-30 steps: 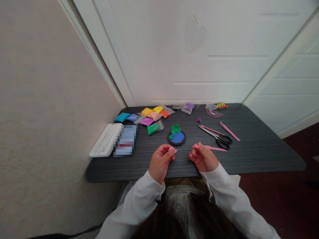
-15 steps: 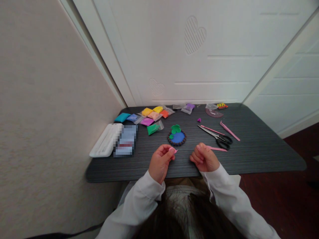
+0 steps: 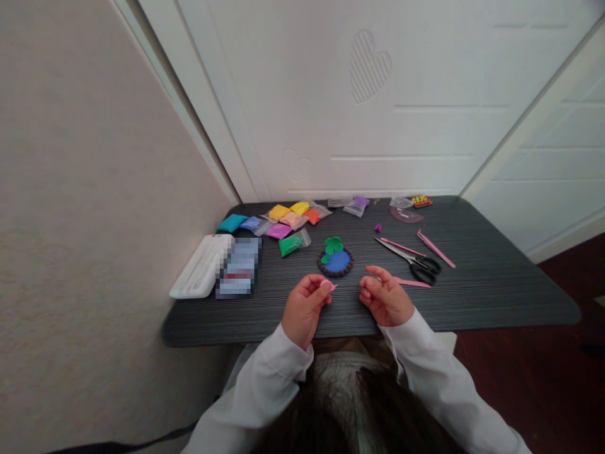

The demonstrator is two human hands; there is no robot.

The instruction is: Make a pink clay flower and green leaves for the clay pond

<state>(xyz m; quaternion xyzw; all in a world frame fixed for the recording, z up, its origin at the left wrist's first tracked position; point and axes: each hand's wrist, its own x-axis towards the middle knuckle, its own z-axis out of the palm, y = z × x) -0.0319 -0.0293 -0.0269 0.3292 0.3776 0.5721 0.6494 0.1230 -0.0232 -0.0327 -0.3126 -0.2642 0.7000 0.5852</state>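
Observation:
My left hand (image 3: pixel 305 309) pinches a small piece of pink clay (image 3: pixel 327 286) that has a thin pale tip sticking out to the right. Across from it, my right hand (image 3: pixel 387 299) has its thumb pressed to curled fingers while the index finger lifts away. Whatever lies in that pinch, if anything, is too small to make out. Just beyond the hands sits a round blue clay pond (image 3: pixel 338 261) with a brown beaded rim and green clay leaves (image 3: pixel 333 244) on its far left side. A pink flat tool (image 3: pixel 413 283) lies partly behind my right hand.
Black-handled scissors (image 3: pixel 411 260), a thin pink stick (image 3: pixel 401 246) and pink tweezers (image 3: pixel 435 248) lie to the right. Bags of coloured clay (image 3: pixel 278 231) spread along the back left. A white tray (image 3: pixel 201 268) stands at the left edge. A purple clay bit (image 3: pixel 377 228) lies behind the scissors.
My right hand's index finger has lifted and stretched out from the closed fist. My left hand and the pink clay stay in place.

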